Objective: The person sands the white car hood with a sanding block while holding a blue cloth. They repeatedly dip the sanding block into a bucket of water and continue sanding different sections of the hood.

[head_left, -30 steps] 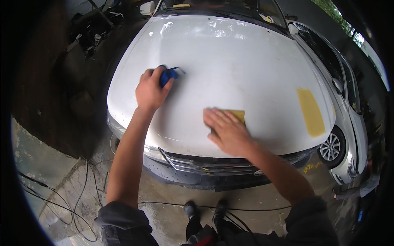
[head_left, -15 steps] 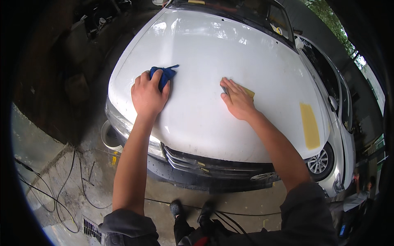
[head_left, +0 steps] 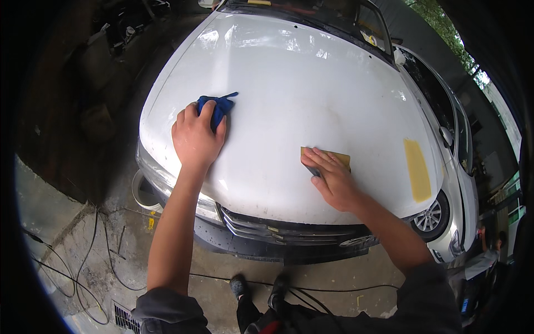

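On the hood [head_left: 278, 94], the left hand [head_left: 196, 140] clutches a cloth [head_left: 221, 110] and the right hand [head_left: 337, 181], fingers together, covers a pad [head_left: 343, 160]: a rubbing step, I'd judge, wanting even pressure next.

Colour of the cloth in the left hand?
Blue cloth; shows best in the head view.

Dark grey sleeves [head_left: 169, 309] are rolled up, the trousers [head_left: 249, 313] are black, and the shoes [head_left: 239, 286] may be perforated clogs.

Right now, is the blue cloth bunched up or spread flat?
Bunched up: the blue cloth sits crumpled in the left hand on the white hood, a narrow tip poking out.
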`<action>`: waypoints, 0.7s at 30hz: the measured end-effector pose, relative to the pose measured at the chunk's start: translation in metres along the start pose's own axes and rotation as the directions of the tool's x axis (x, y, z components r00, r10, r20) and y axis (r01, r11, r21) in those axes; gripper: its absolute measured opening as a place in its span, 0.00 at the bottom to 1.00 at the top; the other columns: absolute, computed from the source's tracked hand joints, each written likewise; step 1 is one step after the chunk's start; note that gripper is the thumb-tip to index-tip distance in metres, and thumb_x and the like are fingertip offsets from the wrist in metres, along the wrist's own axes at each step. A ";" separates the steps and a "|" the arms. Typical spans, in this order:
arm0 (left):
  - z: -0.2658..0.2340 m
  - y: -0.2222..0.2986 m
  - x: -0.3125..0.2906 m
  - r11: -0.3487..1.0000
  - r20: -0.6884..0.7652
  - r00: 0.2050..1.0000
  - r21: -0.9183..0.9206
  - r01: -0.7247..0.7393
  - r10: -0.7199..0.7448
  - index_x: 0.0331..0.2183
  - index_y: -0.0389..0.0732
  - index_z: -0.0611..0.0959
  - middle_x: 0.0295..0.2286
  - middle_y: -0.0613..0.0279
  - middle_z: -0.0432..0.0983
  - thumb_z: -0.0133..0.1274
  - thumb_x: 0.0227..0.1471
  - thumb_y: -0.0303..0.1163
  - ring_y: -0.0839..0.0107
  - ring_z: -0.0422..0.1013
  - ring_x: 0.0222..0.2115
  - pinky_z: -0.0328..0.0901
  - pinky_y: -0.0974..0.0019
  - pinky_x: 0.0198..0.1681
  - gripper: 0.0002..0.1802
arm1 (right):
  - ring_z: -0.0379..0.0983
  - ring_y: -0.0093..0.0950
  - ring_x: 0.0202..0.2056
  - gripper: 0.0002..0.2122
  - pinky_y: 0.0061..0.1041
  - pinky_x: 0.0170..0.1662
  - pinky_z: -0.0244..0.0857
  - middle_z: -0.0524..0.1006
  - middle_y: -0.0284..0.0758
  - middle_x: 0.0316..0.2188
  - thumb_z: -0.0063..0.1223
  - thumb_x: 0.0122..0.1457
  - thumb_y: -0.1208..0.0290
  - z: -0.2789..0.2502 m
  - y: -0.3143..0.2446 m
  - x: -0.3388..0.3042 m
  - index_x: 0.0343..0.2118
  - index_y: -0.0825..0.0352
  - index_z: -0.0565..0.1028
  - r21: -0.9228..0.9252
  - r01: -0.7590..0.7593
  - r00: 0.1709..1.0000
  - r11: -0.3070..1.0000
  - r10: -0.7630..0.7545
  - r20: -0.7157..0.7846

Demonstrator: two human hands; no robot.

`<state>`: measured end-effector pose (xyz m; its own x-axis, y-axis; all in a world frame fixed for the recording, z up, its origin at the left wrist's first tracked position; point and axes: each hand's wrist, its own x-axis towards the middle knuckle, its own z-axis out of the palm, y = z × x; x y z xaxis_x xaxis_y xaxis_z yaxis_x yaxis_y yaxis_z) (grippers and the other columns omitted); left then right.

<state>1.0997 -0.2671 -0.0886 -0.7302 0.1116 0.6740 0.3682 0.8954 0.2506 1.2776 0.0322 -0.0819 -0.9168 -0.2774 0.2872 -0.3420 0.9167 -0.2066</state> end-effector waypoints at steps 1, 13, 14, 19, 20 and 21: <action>0.001 0.000 0.003 1.000 -0.009 1.000 -0.005 -0.002 0.002 0.52 0.52 0.85 0.49 0.53 0.79 0.63 0.55 0.46 0.54 0.75 0.49 0.70 0.54 0.52 0.23 | 0.65 0.41 0.68 0.19 0.42 0.71 0.57 0.72 0.39 0.66 0.50 0.69 0.70 -0.006 0.004 -0.001 0.61 0.65 0.74 0.003 0.000 1.000 1.000 0.000 0.005; 0.004 0.011 0.005 0.999 -0.015 1.000 -0.032 -0.025 0.024 0.52 0.51 0.85 0.48 0.53 0.79 0.63 0.55 0.46 0.54 0.75 0.50 0.70 0.53 0.53 0.23 | 0.64 0.40 0.69 0.20 0.43 0.71 0.56 0.72 0.35 0.66 0.46 0.71 0.68 -0.012 0.053 0.021 0.65 0.63 0.70 -0.033 0.000 1.000 0.999 -0.001 -0.018; 0.005 0.019 0.004 0.998 -0.017 0.999 -0.059 -0.035 0.034 0.52 0.51 0.85 0.48 0.53 0.79 0.63 0.55 0.46 0.54 0.75 0.49 0.70 0.53 0.53 0.23 | 0.65 0.42 0.68 0.20 0.42 0.70 0.57 0.72 0.36 0.66 0.47 0.70 0.68 -0.022 0.067 0.040 0.64 0.62 0.71 -0.019 -0.123 0.992 0.992 0.123 -0.009; 0.003 0.009 0.003 0.999 -0.047 0.998 -0.021 -0.035 0.034 0.52 0.50 0.85 0.48 0.53 0.79 0.63 0.55 0.45 0.53 0.75 0.50 0.70 0.53 0.53 0.23 | 0.60 0.39 0.71 0.19 0.42 0.71 0.55 0.68 0.40 0.68 0.44 0.72 0.69 0.000 0.041 0.022 0.64 0.66 0.71 -0.111 0.017 0.999 0.994 -0.020 -0.026; 0.001 0.004 -0.001 1.000 -0.026 0.999 -0.008 -0.023 0.023 0.52 0.50 0.85 0.48 0.53 0.79 0.63 0.55 0.45 0.53 0.75 0.50 0.70 0.53 0.53 0.23 | 0.62 0.38 0.70 0.20 0.43 0.71 0.55 0.70 0.39 0.67 0.47 0.70 0.71 -0.006 0.018 0.011 0.64 0.66 0.71 -0.018 -0.018 1.000 1.000 0.018 -0.002; -0.001 0.006 0.002 1.000 -0.018 1.000 -0.010 -0.015 0.015 0.52 0.50 0.85 0.48 0.53 0.79 0.63 0.55 0.45 0.53 0.75 0.50 0.70 0.53 0.53 0.23 | 0.61 0.39 0.70 0.21 0.44 0.71 0.54 0.70 0.39 0.68 0.47 0.70 0.72 -0.009 0.024 0.015 0.65 0.66 0.70 -0.016 -0.015 1.000 1.000 0.015 0.005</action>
<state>1.1011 -0.2618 -0.0857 -0.7143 0.1176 0.6899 0.3852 0.8890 0.2474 1.2580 0.0523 -0.0740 -0.9230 -0.2647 0.2792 -0.3246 0.9253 -0.1960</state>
